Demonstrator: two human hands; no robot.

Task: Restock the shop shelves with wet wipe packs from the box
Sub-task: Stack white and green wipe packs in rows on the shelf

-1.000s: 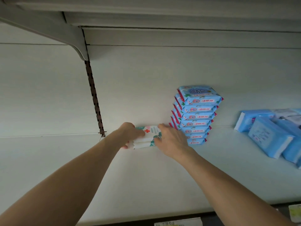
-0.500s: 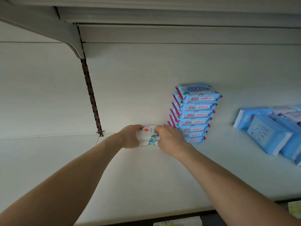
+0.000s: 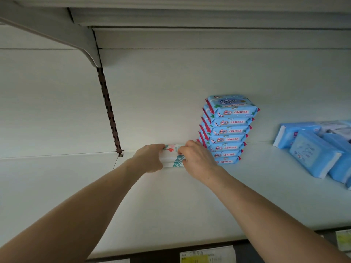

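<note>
One wide-angle view, worn on the head, looks forward over the shelf (image 3: 171, 205) from just off its front edge — that edge and a price label (image 3: 207, 256) run along the bottom. It faces the back panel (image 3: 171, 92) nearly square-on, close in, with the underside of the upper shelf (image 3: 209, 16) across the top.

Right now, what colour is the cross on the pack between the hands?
Red cross on the white pack; head view.

This was a shop. A long white shelf (image 3: 171, 205) held a stack of blue packs (image 3: 228, 130) at three o'clock, with price tags (image 3: 207, 256) at six o'clock.
</note>
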